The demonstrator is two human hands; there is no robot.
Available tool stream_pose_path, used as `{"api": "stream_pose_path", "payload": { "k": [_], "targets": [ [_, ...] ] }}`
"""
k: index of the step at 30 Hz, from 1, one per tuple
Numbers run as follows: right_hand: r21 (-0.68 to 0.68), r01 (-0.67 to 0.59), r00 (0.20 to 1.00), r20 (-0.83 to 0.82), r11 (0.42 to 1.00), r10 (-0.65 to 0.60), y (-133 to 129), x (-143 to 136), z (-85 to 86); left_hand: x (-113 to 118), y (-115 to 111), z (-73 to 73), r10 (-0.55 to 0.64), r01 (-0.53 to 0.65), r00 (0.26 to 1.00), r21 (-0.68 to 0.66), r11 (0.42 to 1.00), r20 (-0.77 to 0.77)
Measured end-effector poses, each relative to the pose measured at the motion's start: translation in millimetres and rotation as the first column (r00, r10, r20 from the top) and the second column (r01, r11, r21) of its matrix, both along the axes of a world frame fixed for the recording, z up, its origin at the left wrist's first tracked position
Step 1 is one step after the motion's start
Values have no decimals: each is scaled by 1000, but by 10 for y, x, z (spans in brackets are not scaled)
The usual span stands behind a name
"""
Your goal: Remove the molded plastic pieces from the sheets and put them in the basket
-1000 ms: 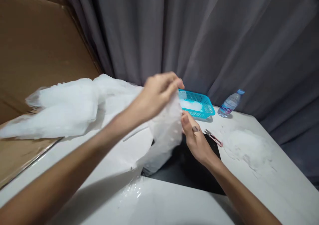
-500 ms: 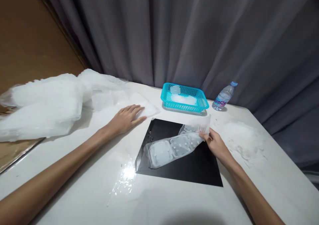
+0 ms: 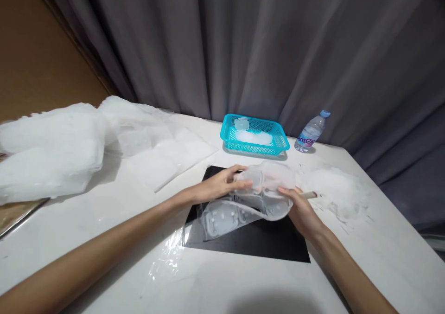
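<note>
A floppy, see-through plastic strip (image 3: 220,219) with cloudy squares and little white dots is in the middle of the frame. The left hand (image 3: 222,183) and right hand (image 3: 306,212) hold it, bent, over a black sheet (image 3: 257,244).

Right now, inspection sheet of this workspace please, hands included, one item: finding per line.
Surface: glossy white table, with a flat black sheet on it.
Things in hand: translucent compartmented plastic strip, folded over above the sheet.
Clutter: turquoise perforated plastic basket holding white material, blue-capped clear plastic bottle, loose white heap, white plastic-wrapped bundles.
Hands: right hand grips the strip; left hand touches it, grip unclear.
Cables: nothing seen.
Surroundings: dark grey curtain behind, brown cardboard at left.
</note>
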State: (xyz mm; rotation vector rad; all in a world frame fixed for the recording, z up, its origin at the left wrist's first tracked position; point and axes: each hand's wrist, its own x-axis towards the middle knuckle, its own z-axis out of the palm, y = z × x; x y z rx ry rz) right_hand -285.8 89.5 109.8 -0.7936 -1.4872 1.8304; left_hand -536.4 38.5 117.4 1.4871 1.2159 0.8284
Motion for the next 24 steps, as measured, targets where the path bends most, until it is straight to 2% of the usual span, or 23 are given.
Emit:
{"api": "stream_pose_path", "payload": {
  "k": [2, 3, 4, 5, 7, 8, 9, 10, 11, 12, 13, 15, 16, 18, 19, 20, 21, 23, 24],
  "targets": [
    [100, 45, 995, 88, 994, -54, -5, 27, 14, 110, 16, 9, -56, 59, 989, -22, 998, 139],
    [148, 60, 988, 135, 987, -80, 1, 51, 33, 129, 19, 25, -33, 31, 988, 16, 999, 149],
    [181, 81, 978, 176, 980, -113, 9, 77, 62, 132, 16, 52, 42, -51, 993, 82, 995, 111],
    [204, 121, 966, 201, 971, -163, 16, 103, 99, 129, 2, 92, 171, -177, 984, 176, 968, 44],
    [232, 237, 937, 202, 944, -285, 9, 140, 189, 137, -56, 202, 457, -391, 884, 377, 840, -101],
    [242, 277, 928, 184, 930, -325, -11, 147, 237, 161, -99, 262, 532, -429, 832, 427, 796, -155],
    [257, 284, 929, 167, 924, -331, -43, 144, 284, 199, -148, 319, 516, -411, 835, 408, 815, -190],
    [273, 252, 940, 161, 929, -302, -84, 134, 329, 251, -196, 367, 419, -345, 888, 327, 880, -190],
    [292, 183, 955, 172, 939, -240, -129, 118, 372, 311, -240, 402, 272, -241, 953, 208, 948, -137],
    [320, 94, 966, 199, 943, -164, -173, 101, 411, 373, -274, 421, 172, -165, 984, 122, 979, -45],
    [360, -3, 967, 238, 933, -89, -207, 86, 445, 430, -296, 425, 129, -133, 990, 68, 989, 55],
    [489, -115, 954, 298, 865, -42, -230, 69, 488, 510, -297, 401, 161, -171, 959, 24, 985, 233],
    [565, -111, 951, 300, 818, -78, -214, 68, 490, 527, -280, 382, 197, -207, 932, 0, 978, 305],
    [680, -24, 941, 263, 733, -213, -142, 75, 443, 513, -231, 350, 255, -243, 865, -84, 966, 432],
    [699, 18, 928, 254, 715, -271, -98, 79, 394, 487, -207, 342, 263, -224, 830, -138, 965, 493],
    [685, 41, 916, 264, 727, -301, -56, 83, 334, 454, -187, 342, 255, -180, 794, -188, 966, 551],
    [637, 32, 912, 297, 770, -284, -23, 88, 268, 416, -171, 348, 233, -115, 760, -227, 967, 606],
    [449, -74, 928, 358, 890, -104, 9, 108, 155, 342, -158, 376, 155, 44, 703, -261, 964, 694],
    [346, -157, 934, 357, 925, 25, 5, 128, 122, 311, -159, 398, 127, 103, 683, -268, 958, 719]
  ]
}}
